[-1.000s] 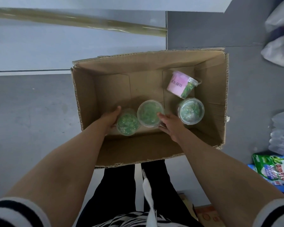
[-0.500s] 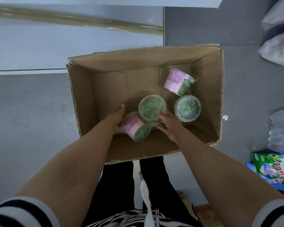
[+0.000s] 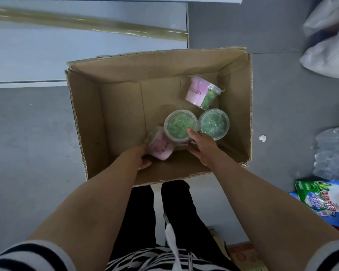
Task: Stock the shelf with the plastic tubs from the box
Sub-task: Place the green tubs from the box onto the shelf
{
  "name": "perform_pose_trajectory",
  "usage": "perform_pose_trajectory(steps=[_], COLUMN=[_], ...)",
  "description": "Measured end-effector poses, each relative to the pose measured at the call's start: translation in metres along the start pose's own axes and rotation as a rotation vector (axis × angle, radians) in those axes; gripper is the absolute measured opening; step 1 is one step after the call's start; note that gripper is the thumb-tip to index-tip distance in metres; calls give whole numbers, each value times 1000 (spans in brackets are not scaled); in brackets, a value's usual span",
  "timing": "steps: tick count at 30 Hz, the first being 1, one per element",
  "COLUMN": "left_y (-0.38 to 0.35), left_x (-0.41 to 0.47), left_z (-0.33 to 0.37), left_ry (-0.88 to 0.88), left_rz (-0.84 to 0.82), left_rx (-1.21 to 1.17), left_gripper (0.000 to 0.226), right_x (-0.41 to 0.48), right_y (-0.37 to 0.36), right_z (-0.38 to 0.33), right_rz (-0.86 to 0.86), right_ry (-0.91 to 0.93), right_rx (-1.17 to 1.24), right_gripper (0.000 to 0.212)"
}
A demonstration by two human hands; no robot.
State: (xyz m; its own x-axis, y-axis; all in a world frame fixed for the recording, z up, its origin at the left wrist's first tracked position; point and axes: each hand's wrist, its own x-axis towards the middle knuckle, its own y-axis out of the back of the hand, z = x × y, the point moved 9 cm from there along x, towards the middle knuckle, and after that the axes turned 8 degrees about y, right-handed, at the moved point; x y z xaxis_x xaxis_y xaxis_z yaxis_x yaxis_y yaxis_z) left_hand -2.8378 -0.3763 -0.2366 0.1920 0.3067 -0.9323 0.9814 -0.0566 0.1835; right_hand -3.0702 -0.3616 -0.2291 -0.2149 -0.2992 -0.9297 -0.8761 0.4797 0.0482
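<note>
— Why both hands in the box (image 3: 184,61) at once?

— Two tubs a trip. My left hand (image 3: 143,157) cups the tipped tub (image 3: 160,146) by its side, label up; my right hand (image 3: 202,145) curls round the upright tub (image 3: 179,125), thumb on its lid (the fingers underneath are hidden, probably closed).

— And beyond?

— Another upright tub (image 3: 213,123) touching it, then a toppled tub (image 3: 202,92) near the far wall.

Shop stockroom: cardboard box (image 3: 123,75), bagged goods (image 3: 327,200), grey floor.
</note>
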Motion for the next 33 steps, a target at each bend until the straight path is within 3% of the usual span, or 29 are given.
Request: perform_pose_trajectory(steps=[5,10,13,17,21,24,27,29,33], left_y=[-8,-21,-18,-2,17,27,40,48,62], left_x=[-2,-19,-38,-73,-120,-175,-232,-271,-361], left_z=[-7,-5,-6,-10,-7,4,18,30,44], left_ry=[12,-27,-87,-205,-337,-523,-693,-794,-980], left_rz=[-24,-101,-97,-147,-245,-285,-326,-344,-438], left_rx=[-155,-237,-232,-335,-428,-420,-425,-434,-501], left_gripper=[12,11,43,55,57,52,63,68,47], right_x=[0,-18,-36,-65,-102,-136,-174,-204,-266], right_y=[9,11,16,24,24,17,6,-2,-20], right_z=[3,-6,-16,-45,-87,-122,-161,-188,-235], right_rz=[-8,-43,-64,-96,-125,-165,-235,-276,-380], right_ry=[15,44,74,180,270,356,470,546,661], right_rx=[-7,7,-6,-33,-21,8,28,63,73], right_gripper=[49,35,29,31,50,42,51,44,43])
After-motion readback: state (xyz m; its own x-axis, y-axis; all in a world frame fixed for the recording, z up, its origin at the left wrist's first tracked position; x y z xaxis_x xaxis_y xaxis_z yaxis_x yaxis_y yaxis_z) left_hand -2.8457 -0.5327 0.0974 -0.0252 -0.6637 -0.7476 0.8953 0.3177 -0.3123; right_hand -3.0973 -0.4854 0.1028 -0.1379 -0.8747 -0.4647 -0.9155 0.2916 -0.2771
